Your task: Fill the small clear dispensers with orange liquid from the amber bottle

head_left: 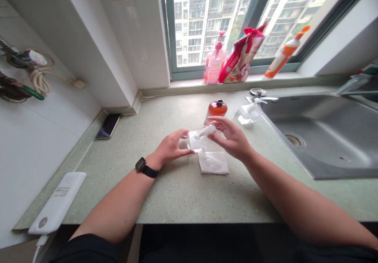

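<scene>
My left hand [173, 147] curves around the side of a clear, square bottle [195, 141] on the counter, thumb on the near side and fingers on the far side. With thumb and fingertips, my right hand [228, 137] grips a white pump head [209, 130] at the top of that bottle. Whether it is fully seated on the neck cannot be made out. A folded white tissue [214, 163] lies just in front. Behind my right fingers stands an amber bottle [217, 108] with a dark neck and no cap; its lower part is partly hidden.
Another clear pump bottle [248, 114] stands beside the steel sink [325, 137]. A phone [108, 126] and a white power bank [59, 202] lie at the left. On the windowsill are a pink pump bottle [214, 66], a red bag [243, 56] and an orange-white bottle [283, 57].
</scene>
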Demonstrator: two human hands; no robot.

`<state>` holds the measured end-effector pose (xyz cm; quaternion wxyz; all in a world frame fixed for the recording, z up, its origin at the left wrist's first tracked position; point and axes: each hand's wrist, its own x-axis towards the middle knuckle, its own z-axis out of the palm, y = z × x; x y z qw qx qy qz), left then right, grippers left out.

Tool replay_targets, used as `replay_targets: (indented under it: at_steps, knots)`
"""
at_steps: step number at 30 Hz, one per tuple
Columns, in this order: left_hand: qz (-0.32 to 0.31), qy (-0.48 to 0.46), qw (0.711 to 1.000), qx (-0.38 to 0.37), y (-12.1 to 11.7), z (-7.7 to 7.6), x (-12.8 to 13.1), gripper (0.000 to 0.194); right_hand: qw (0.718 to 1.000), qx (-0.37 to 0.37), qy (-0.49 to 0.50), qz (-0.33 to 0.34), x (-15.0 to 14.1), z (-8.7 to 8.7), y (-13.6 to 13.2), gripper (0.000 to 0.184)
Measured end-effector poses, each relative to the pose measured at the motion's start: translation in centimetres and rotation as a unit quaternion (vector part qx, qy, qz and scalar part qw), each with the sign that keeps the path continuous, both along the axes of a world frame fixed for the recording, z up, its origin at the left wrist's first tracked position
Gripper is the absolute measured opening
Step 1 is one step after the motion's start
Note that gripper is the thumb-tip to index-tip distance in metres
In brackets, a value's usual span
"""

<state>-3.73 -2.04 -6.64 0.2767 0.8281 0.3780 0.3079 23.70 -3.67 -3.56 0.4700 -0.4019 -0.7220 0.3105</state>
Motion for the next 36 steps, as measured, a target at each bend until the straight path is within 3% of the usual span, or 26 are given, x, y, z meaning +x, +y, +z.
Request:
replay_targets:
  at_steps: [6,14,18,25,30,36]
  knots:
    - [-0.001,-0.001,1.0,-0.006,-0.1,0.1,-0.1,0.07,1.0,-0.017,0.012,0.001,-1.9,-1.1,0.6,0.047]
    - [0.002,0.01,1.0,-0.01,0.0,0.2,-0.1,0.069,1.0,-0.018,-0.015,0.015,-1.9,-2.3,0.6,0.045]
    - [0.001,0.008,1.0,-0.011,0.0,0.2,-0.1,0.069,0.999,-0.016,0.001,0.042,-2.0,-2.6,0.6,0.056]
    - [0.0,0.015,1.0,-0.018,0.0,0.1,0.1,0.07,1.0,-0.027,0.002,-0.005,-2.6,-2.9,0.9,0.054]
    - [-0.003,0.013,1.0,-0.027,0.1,0.1,0.1,0.072,0.999,-0.033,0.003,0.025,-2.2,-3.0,1.3,0.052]
    - [-0.012,0.006,1.0,-0.026,0.1,0.1,0.1,0.072,0.996,-0.074,0.015,0.057,-1.7,-3.0,1.8,0.062]
